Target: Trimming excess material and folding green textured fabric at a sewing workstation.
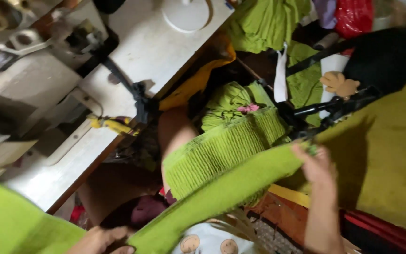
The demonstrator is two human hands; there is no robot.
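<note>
A long strip of lime-green ribbed fabric (231, 186) is stretched slantwise between the person's two hands, running from low near the bottom edge up toward the right. The right hand (318, 164) grips the strip's far end, fingers (301, 153) curled over the cloth and pinching it tight. The left hand (100, 240) sits at the bottom of the scene, closed on the near end of the same strip, though its fingers are partly cut off by the frame edge and blurred. Just behind the stretched strip lies a wider band of the same green ribbed fabric (226, 146), draped across the person's lap, with a bundle of more green cloth (226, 101) beyond it. To the left stands the white bench (151, 47) carrying a sewing machine (34, 75), with a round white disc (186, 14) at its far end. A yellow-handled tool (113, 124) rests at the bench's edge, near a black strap (132, 91). On the right spreads a broad olive-yellow cloth (386, 160), and far right a red plastic bag (353, 16) lies among further green pieces (266, 21). Another blurred green mass (15, 223) fills the near left corner.
</note>
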